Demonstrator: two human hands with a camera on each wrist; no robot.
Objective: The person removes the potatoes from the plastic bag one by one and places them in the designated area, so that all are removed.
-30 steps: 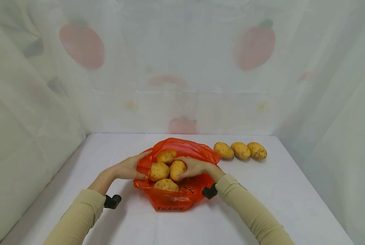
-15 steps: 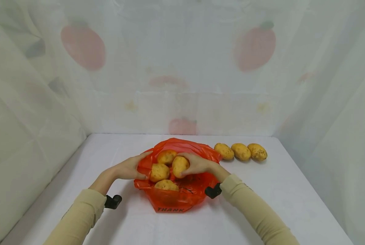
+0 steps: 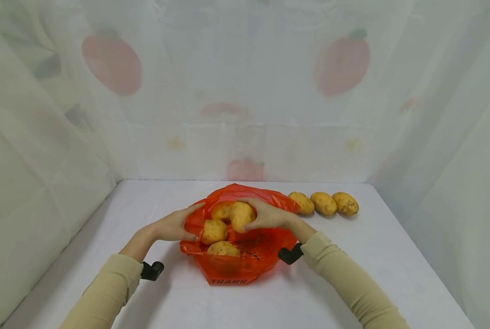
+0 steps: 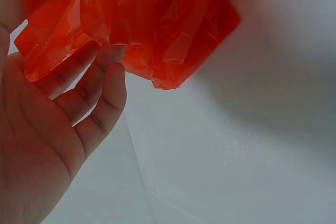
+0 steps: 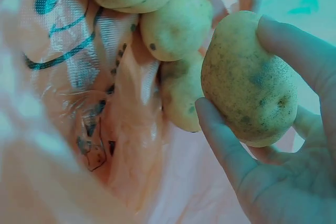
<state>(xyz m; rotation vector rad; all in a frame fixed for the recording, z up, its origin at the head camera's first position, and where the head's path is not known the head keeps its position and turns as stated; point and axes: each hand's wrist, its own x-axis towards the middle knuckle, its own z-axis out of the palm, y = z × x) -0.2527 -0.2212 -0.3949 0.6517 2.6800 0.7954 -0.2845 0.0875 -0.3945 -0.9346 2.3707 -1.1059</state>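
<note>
My right hand [image 3: 268, 214] pinches a potato [image 3: 241, 218] between thumb and fingers, raised over the mouth of a red plastic bag [image 3: 227, 270]. Up close in the right wrist view, this potato [image 5: 247, 85] has brownish speckles, with fingertips on both its sides. My left hand [image 3: 174, 226] holds the bag's left side, its thumb and fingers spread along the edge. In the left wrist view its bent fingers [image 4: 97, 116] reach in among the red plastic. Three other potatoes lie in the bag: one at the back [image 3: 220, 210], one left [image 3: 214, 232], one front [image 3: 223, 248].
Right of the bag, three more potatoes [image 3: 323, 203] lie in a row toward the back of the white table [image 3: 352, 274]. White curtains with faded fruit prints [image 3: 245, 137] rise behind and at both sides. Black wrist mounts [image 3: 152, 271] stick out below the sleeves.
My right hand has lifted its potato up and slightly back, away from the front and left potatoes in the bag. The left hand has stayed at the bag's edge.
</note>
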